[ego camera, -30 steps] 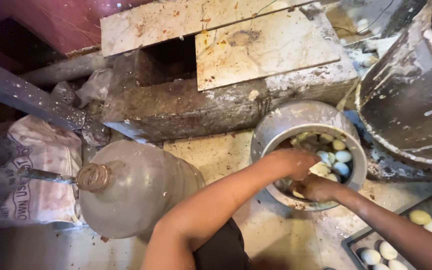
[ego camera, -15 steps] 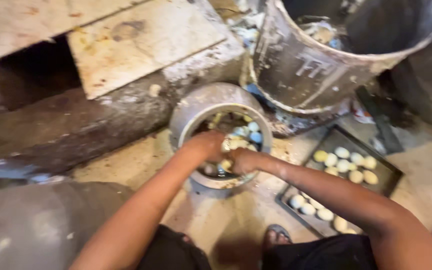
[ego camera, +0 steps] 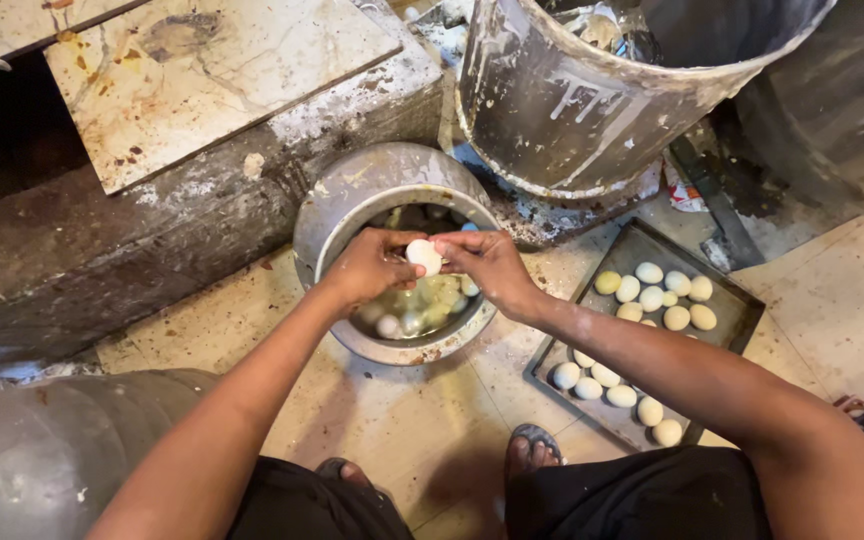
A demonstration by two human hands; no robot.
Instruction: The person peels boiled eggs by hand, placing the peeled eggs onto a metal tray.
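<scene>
**Egg lifted clear of the pot, held between both hands**

Half a second ago both hands were down inside the metal pot (ego camera: 392, 250) among the eggs; now they are raised above its rim with one white egg (ego camera: 424, 256) between them. The view has also swung right, so the dark tray (ego camera: 642, 335) of eggs shows almost whole.

The large grey drum (ego camera: 602, 90) behind the pot carries pale painted marks on its side, near the lower rim; a scrap of red-and-white printed wrapper (ego camera: 687, 190) lies on the floor at the drum's base, beside the tray's far corner.

The left hand (ego camera: 372, 268) comes in from the lower left, wrist bent, fingers curled round the egg's left side. The right hand (ego camera: 487, 265) reaches across from the right, thumb and fingertips pinched on the egg's right side. Both grips are partly closed on the egg, over the pot's near half. More eggs sit in liquid at the pot's bottom. Peeled eggs lie in two loose groups on the tray, at its far and near ends. Two sandalled feet rest on the tiled floor (ego camera: 422, 430) below.
</scene>
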